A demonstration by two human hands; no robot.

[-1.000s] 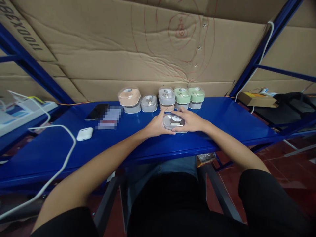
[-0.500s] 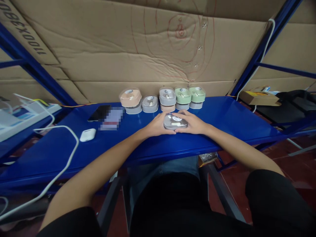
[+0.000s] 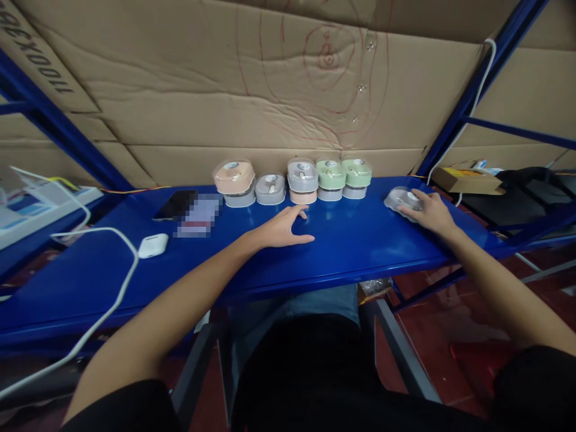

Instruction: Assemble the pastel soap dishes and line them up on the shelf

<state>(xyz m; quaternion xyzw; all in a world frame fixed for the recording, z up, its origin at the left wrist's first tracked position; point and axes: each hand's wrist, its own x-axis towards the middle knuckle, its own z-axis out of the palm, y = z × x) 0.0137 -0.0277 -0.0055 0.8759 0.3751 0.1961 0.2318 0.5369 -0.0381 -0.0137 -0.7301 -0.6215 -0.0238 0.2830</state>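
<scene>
My right hand (image 3: pixel 432 211) grips a small grey box with a clear lid (image 3: pixel 399 198) from its right side, at the right part of the blue table. The box is slightly blurred, and I cannot tell whether it touches the tabletop. My left hand (image 3: pixel 284 229) is empty, fingers and thumb apart, just in front of the stacked boxes. Nearest to it is a stack with a grey box (image 3: pixel 302 177) over a peach box (image 3: pixel 302 197). Beside that stand a single grey box (image 3: pixel 270 191), a peach box on grey (image 3: pixel 234 177), and two green boxes (image 3: pixel 330 174) on grey ones.
On the left of the blue table (image 3: pixel 355 240) lie a dark phone (image 3: pixel 175 205), a blurred-out flat item (image 3: pixel 198 217) and a white earbud case (image 3: pixel 153 245). A white cable (image 3: pixel 128 282) crosses the left side. Cardboard (image 3: pixel 189 108) backs the table; blue posts (image 3: pixel 468 114) flank it.
The grey box has moved from between both hands at the middle to the table's right side in my right hand. My left hand has let go of it and stayed near the middle.
</scene>
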